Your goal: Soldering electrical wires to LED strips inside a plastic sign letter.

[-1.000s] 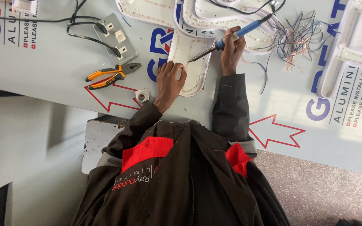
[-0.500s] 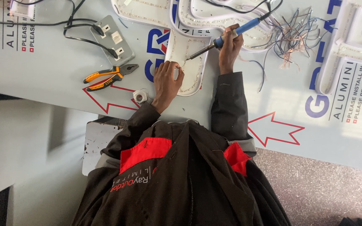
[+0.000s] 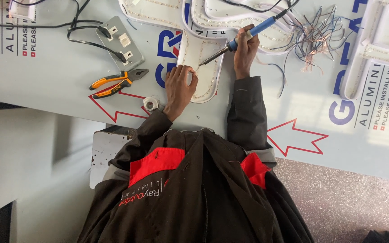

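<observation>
One soldering iron (image 3: 244, 37), one pliers (image 3: 115, 83), one socket box (image 3: 119, 42), one solder spool (image 3: 150, 103), two hands.

Single view only, head cam, looks near straight down from above on worker's back and shoulders. Table (image 3: 46, 67) fills upper frame, floor at bottom. Medium range: both hands sit upper middle, right hand (image 3: 245, 51) gripping soldering iron (image 3: 244, 36). No second view, nothing shared.

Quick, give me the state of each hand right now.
Left hand: fingers curled, pressing on the white sign letter; a pinch grip cannot be told.
Right hand: closed around the blue soldering iron, tip down at the letter.
</observation>
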